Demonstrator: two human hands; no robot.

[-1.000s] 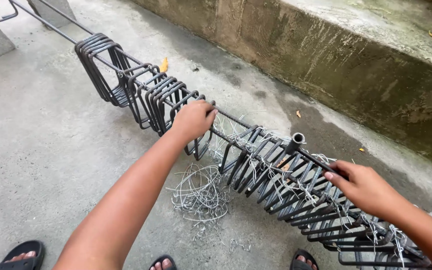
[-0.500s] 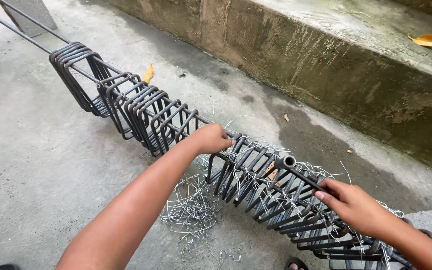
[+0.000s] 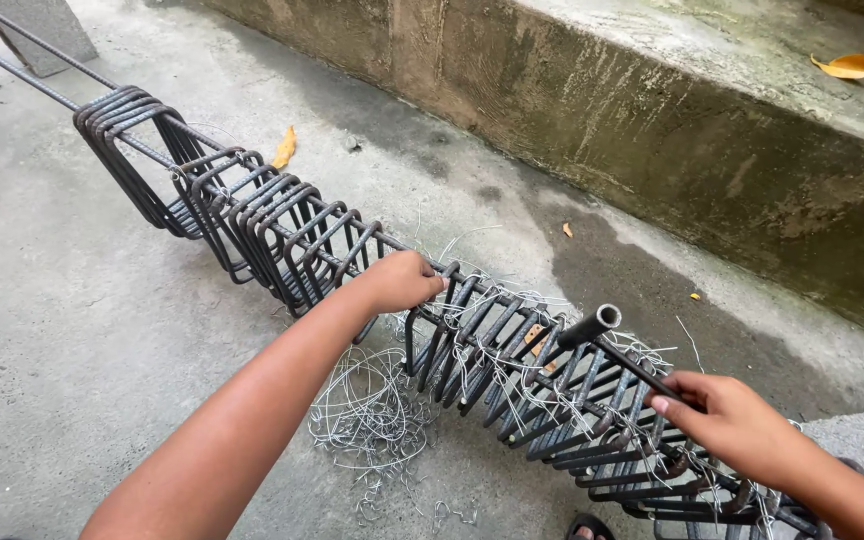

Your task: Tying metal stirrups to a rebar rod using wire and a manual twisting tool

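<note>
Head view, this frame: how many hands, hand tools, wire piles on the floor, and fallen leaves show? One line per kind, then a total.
Hands: 2, left hand and right hand
Hand tools: 1, metal rod tool in the right hand
Wire piles: 1, wire pile
Leaves: 2, leaf on the ledge and leaf on the floor
Total: 6

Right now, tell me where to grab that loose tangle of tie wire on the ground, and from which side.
Take the wire tangle at its dense middle, from above on the near side. The loops lie flat on the concrete floor, thin and springy, and the rebar cage hangs over the far edge, where the left hand grips a bar.
</note>
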